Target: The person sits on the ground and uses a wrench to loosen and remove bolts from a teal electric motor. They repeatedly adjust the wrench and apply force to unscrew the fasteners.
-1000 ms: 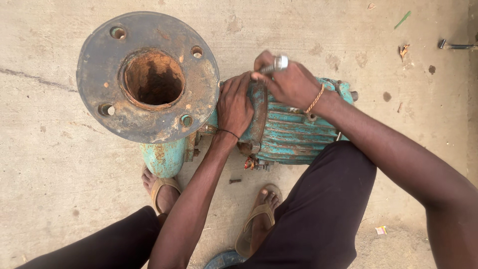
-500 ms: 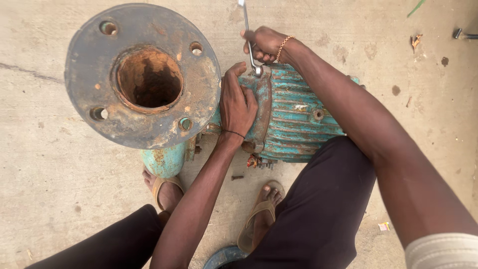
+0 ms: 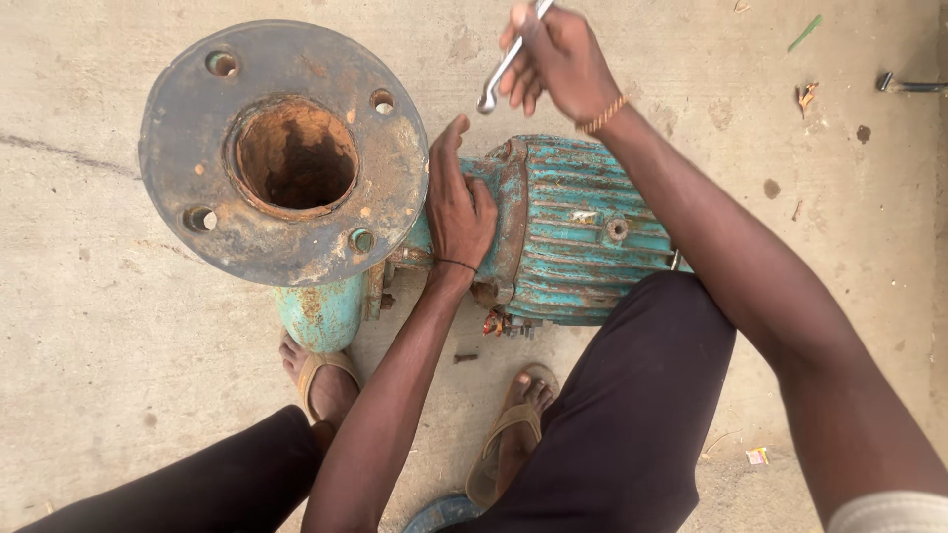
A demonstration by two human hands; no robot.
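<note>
A teal, ribbed electric motor (image 3: 578, 232) lies on the concrete floor, joined to a rusty pump housing with a round grey flange (image 3: 281, 148) and a corroded bore. My left hand (image 3: 456, 202) rests flat on the joint between motor and pump, fingers together. My right hand (image 3: 553, 54) is raised above the far side of the motor and grips a shiny metal wrench (image 3: 502, 74), whose ring end hangs down toward the housing. A beaded bracelet is on that wrist.
My sandalled feet (image 3: 326, 380) stand right below the pump, dark trousers over my knees. A loose bolt (image 3: 464, 357) lies on the floor near them. A dark tool (image 3: 908, 85) lies at the far right, with small debris scattered around.
My right hand has lifted the wrench up and away from the motor's top edge. My left hand has stayed on the joint. The camera has shifted slightly.
</note>
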